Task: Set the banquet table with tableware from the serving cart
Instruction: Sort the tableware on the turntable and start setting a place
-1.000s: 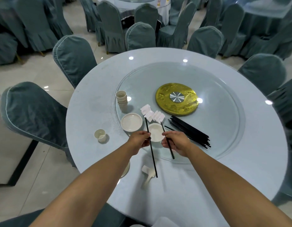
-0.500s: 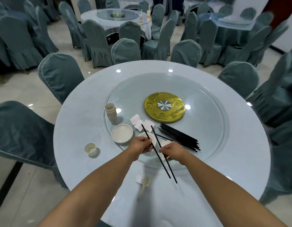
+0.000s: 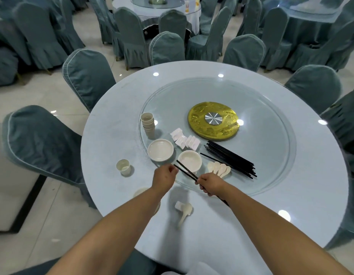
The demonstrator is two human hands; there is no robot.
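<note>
Above the near rim of the glass turntable, a pair of black chopsticks is held between both hands, the long axis running diagonally from far-left to near-right. The right hand is curled round the near part of the sticks, whose tail ends pass under the wrist, while the left hand closes its fingertips at the far tips (whether it truly pinches them or only steadies them cannot be told). The tips lie just in front of a white bowl standing on the turntable. To the left of that bowl a shallow white plate is seen, and to its right a small fan of white spoons, beyond which a bundle of spare chopsticks is laid. Folded white pieces, a stack of cups and a gold disc sit farther in. On the desk itself, nearer the person, a place setting is judged to be underway: a lone cup to the left, a spoon on its rest between the forearms, and a plate partly hidden under the left arm. The sticks would probably need to be drawn toward the person and squared with the spoon, the right hand being the better placed to carry them.
</note>
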